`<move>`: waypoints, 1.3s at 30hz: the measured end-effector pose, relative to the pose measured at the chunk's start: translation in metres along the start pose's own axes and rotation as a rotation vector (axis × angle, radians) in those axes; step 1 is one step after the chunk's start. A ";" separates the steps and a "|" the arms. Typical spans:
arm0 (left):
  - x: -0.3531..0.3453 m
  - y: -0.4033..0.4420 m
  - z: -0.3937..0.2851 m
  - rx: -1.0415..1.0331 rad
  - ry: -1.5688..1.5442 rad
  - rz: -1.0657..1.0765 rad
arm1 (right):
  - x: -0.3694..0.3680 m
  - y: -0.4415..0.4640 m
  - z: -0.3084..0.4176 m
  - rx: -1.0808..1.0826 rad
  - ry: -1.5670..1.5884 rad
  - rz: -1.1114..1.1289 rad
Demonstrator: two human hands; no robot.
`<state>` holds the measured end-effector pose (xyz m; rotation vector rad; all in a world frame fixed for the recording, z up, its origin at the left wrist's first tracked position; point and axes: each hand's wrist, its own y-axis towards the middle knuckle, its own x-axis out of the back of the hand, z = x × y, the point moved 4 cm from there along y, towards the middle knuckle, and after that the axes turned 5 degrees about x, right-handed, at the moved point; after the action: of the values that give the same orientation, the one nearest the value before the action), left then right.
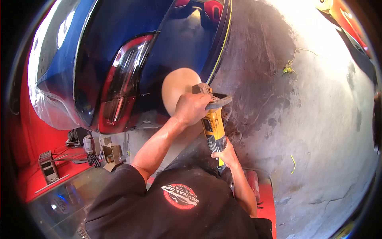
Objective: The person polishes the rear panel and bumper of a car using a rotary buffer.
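My left hand (191, 108) is closed around the front of a yellow and black polisher (214, 121), by its head and dark front handle. My right hand (227, 154) wraps round the rear of the tool body, near its lower end. A round, pale tan polishing pad (180, 88) at the tool's head faces the dark blue rear panel (175, 47) of a car. Whether the pad touches the paint is hard to make out. Beside it is the red and clear tail light (126, 85).
Clear plastic film (51, 105) covers part of the car at left. A red surface (32, 179) holds an open cardboard box (112, 154) and tools. Yellow cord (289, 68) lies on the stained concrete floor (310, 131). Another vehicle (350, 24) shows at upper right.
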<state>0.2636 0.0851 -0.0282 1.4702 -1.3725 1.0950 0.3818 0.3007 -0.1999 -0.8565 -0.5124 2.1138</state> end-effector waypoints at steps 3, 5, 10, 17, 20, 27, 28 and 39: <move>0.002 0.018 0.004 -0.005 -0.041 -0.028 | 0.011 0.014 0.019 -0.023 -0.012 -0.006; 0.001 0.037 0.010 -0.005 -0.082 -0.050 | 0.020 0.025 0.038 -0.040 -0.018 -0.016; -0.005 0.116 0.021 0.018 -0.036 -0.059 | 0.046 0.074 0.101 -0.057 -0.005 0.010; 0.005 0.287 0.051 0.016 -0.035 -0.136 | 0.085 0.167 0.255 -0.040 -0.091 -0.080; 0.017 0.346 0.062 0.003 -0.021 -0.179 | 0.101 0.208 0.293 0.040 -0.174 -0.069; 0.026 0.476 0.093 0.042 0.054 -0.237 | 0.119 0.296 0.398 0.111 -0.187 -0.078; 0.029 0.490 0.097 0.047 0.069 -0.243 | 0.122 0.309 0.405 0.119 -0.147 -0.079; 0.042 0.405 0.055 -0.010 0.120 -0.343 | 0.146 0.276 0.380 0.122 -0.413 0.084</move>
<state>-0.1365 -0.0046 -0.0002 1.5380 -0.9956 0.9367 -0.1014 0.2192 -0.1618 -0.3753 -0.5570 2.3836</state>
